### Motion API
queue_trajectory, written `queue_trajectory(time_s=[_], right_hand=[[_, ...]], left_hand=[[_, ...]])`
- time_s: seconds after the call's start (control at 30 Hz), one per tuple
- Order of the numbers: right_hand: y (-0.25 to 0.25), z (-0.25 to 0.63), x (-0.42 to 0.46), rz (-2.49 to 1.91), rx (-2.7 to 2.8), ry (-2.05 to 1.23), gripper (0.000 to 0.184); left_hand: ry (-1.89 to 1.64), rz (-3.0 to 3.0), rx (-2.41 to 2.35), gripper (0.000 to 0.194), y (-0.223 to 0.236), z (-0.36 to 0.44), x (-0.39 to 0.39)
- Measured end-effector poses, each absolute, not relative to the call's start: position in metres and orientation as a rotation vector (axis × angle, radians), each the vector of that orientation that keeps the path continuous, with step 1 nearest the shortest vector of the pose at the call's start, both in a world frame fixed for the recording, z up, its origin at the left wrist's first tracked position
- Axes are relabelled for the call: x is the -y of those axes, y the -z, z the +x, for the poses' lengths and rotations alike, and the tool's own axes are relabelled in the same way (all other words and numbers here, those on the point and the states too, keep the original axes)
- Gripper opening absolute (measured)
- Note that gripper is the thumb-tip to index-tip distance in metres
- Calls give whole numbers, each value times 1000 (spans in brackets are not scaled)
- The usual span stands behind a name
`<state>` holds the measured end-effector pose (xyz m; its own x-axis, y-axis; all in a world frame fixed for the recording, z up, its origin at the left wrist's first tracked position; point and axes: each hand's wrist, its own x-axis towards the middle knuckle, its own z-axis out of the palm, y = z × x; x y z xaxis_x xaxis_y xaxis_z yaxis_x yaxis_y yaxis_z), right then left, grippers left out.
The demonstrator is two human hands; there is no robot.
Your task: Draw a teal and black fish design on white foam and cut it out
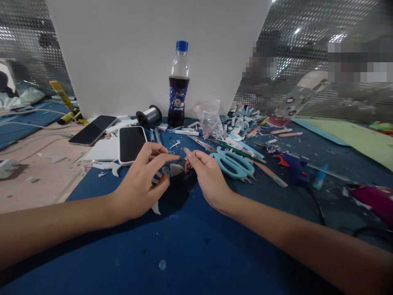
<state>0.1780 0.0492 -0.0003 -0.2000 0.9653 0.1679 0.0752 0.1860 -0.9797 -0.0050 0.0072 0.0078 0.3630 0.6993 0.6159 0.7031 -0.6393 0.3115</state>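
My left hand point(139, 182) is closed around a small craft piece point(157, 178) with dark and white stripes. Its forefinger stretches toward the other hand's fingertips. Thumb and fingers of my right hand point(210, 176) are pinched together against the far end of this work; what they grip is too small to make out. Between the hands shows a pale, pointed part point(176, 170), and a white curved tip point(156, 208) juts out below my left hand. Light-blue scissors point(235, 164) lie just right of my right hand. A phone point(132, 144) rests beyond my left hand.
A Pepsi bottle point(178, 88) stands before a white board point(123, 53). Near it are a wire spool point(149, 116), a clear plastic bag point(210, 119) and heaped scraps point(245, 119). A blue glue gun point(296, 166) lies right; another phone point(93, 130) lies left.
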Motion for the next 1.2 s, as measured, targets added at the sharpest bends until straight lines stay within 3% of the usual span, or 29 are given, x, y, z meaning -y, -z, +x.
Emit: queue_trajectory(time_s=[1.2], right_hand=[[-3,178,-47,-1034,1500,-1176,50]], left_hand=[[1236,-2564,1265,39,-2,-3,-7]])
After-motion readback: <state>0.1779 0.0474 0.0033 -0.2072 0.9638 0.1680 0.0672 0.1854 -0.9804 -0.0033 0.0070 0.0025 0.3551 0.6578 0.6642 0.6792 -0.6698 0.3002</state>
